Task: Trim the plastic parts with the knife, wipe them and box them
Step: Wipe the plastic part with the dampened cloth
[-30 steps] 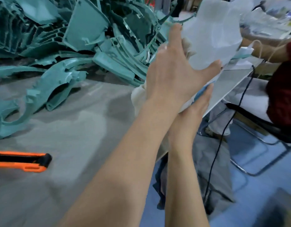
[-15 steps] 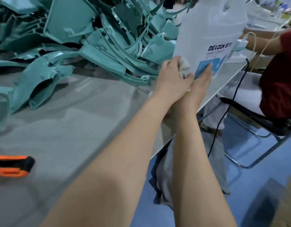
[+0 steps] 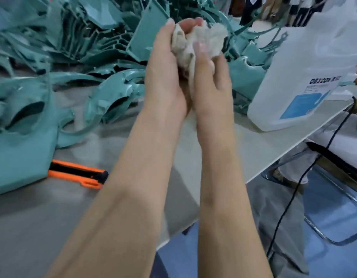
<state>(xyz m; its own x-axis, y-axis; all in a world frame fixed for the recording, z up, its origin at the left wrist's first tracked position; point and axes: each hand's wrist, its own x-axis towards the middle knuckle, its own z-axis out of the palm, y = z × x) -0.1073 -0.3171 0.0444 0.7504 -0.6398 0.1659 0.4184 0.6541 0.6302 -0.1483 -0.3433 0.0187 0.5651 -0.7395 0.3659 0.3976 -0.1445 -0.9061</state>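
Both my hands are raised over the table with a crumpled off-white cloth between them. My left hand cups the cloth from the left, its fingers curled over the top. My right hand holds it from the right, fingers bent round it. A heap of teal plastic parts fills the far and left side of the grey table. An orange and black utility knife lies on the table to the left of my left forearm, beside a flat teal part.
A large white plastic jug with a blue label stands near the table's right edge. Beyond that edge are a black cable, a metal chair frame and a seated person's legs. Blue floor lies below.
My hands have left the white jug, which now stands on the table at the right. They have drawn back with the cloth and bunched it between them. The view has shifted left.
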